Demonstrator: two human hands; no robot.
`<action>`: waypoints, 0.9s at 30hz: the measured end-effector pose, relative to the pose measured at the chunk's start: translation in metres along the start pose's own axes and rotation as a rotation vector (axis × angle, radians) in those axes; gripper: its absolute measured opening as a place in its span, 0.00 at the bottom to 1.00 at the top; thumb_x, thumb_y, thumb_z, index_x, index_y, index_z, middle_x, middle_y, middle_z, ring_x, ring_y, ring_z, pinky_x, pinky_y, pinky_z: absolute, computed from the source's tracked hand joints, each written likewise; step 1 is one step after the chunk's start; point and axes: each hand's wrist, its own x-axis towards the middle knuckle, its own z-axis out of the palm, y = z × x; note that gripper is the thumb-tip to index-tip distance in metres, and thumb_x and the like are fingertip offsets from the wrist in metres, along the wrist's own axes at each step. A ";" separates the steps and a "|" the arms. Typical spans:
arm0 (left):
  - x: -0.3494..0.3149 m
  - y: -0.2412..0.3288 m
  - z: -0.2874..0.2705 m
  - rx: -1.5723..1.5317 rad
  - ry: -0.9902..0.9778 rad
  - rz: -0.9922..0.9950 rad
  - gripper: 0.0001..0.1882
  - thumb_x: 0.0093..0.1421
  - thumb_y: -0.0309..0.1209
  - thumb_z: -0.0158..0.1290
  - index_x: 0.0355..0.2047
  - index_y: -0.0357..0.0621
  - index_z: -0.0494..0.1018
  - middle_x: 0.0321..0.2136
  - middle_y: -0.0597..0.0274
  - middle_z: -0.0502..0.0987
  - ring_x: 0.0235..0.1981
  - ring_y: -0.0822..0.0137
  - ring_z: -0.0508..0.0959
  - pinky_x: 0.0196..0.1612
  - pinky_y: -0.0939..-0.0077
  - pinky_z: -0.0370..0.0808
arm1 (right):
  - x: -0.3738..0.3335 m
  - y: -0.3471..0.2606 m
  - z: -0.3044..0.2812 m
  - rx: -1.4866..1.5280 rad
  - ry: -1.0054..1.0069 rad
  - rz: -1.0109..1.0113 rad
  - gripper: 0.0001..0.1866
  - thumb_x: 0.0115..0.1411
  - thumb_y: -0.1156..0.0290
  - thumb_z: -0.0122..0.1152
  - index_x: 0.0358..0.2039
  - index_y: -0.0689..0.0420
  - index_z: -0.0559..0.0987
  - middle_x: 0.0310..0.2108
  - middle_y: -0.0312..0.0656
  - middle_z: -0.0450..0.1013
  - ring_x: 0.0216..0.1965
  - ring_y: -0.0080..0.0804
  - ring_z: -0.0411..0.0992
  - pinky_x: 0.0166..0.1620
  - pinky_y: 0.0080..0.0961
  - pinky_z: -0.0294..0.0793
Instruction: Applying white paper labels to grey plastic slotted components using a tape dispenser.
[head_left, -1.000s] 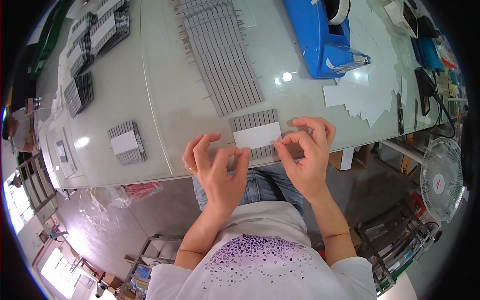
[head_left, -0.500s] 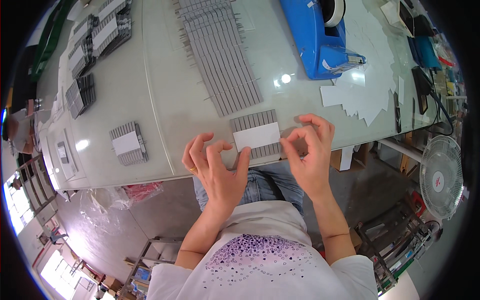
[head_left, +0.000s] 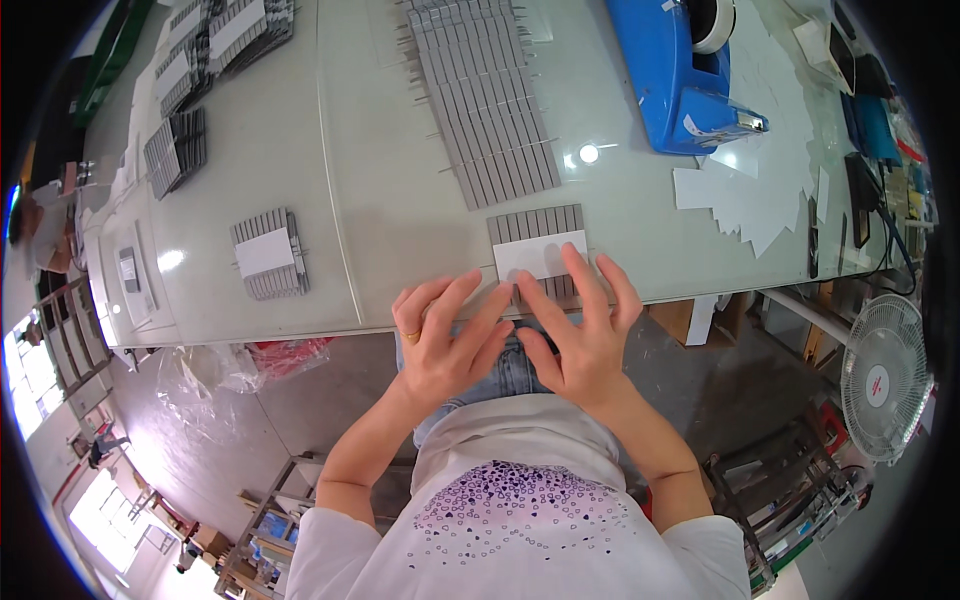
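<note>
the grey striped bundle (head_left: 540, 220) lies near the front edge of the counter (head_left: 400, 200), a white strip (head_left: 536, 258) across it. the right hand (head_left: 585, 335) has an open grip, fingertips on the white strip; the left hand (head_left: 450, 335), its grip also loosely open, clasps nothing beside the bundle's lower left corner.
</note>
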 end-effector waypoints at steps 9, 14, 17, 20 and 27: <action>0.002 -0.005 -0.008 0.110 -0.097 0.095 0.16 0.57 0.37 0.57 0.46 0.55 0.81 0.52 0.63 0.71 0.52 0.55 0.66 0.50 0.61 0.65 | -0.004 0.001 0.004 -0.240 -0.005 -0.088 0.24 0.67 0.48 0.42 0.52 0.43 0.81 0.62 0.48 0.64 0.60 0.44 0.53 0.57 0.38 0.50; 0.004 -0.003 -0.012 0.139 -0.150 0.098 0.17 0.57 0.38 0.56 0.47 0.55 0.80 0.52 0.63 0.71 0.53 0.54 0.65 0.51 0.59 0.64 | -0.009 0.009 -0.009 -0.327 -0.007 -0.006 0.23 0.68 0.50 0.39 0.52 0.41 0.81 0.63 0.49 0.64 0.61 0.44 0.53 0.57 0.38 0.48; 0.005 0.001 -0.013 0.143 -0.169 0.080 0.18 0.57 0.39 0.56 0.48 0.55 0.79 0.53 0.62 0.70 0.55 0.53 0.65 0.52 0.58 0.64 | -0.013 0.017 -0.018 -0.347 -0.006 0.055 0.23 0.68 0.54 0.39 0.52 0.43 0.81 0.62 0.50 0.63 0.61 0.45 0.53 0.58 0.38 0.47; 0.010 0.002 -0.011 0.040 -0.168 -0.005 0.21 0.56 0.42 0.58 0.50 0.53 0.77 0.52 0.62 0.71 0.55 0.53 0.65 0.53 0.57 0.63 | -0.016 0.026 -0.027 -0.341 -0.002 0.101 0.23 0.67 0.58 0.40 0.52 0.49 0.80 0.63 0.50 0.63 0.60 0.47 0.53 0.59 0.38 0.49; 0.035 0.028 0.002 -0.012 -0.213 -0.091 0.31 0.50 0.48 0.63 0.52 0.50 0.74 0.58 0.60 0.70 0.60 0.57 0.65 0.57 0.55 0.61 | -0.009 0.040 -0.037 -0.241 0.064 0.123 0.23 0.65 0.63 0.41 0.52 0.57 0.79 0.62 0.50 0.63 0.59 0.49 0.55 0.61 0.39 0.53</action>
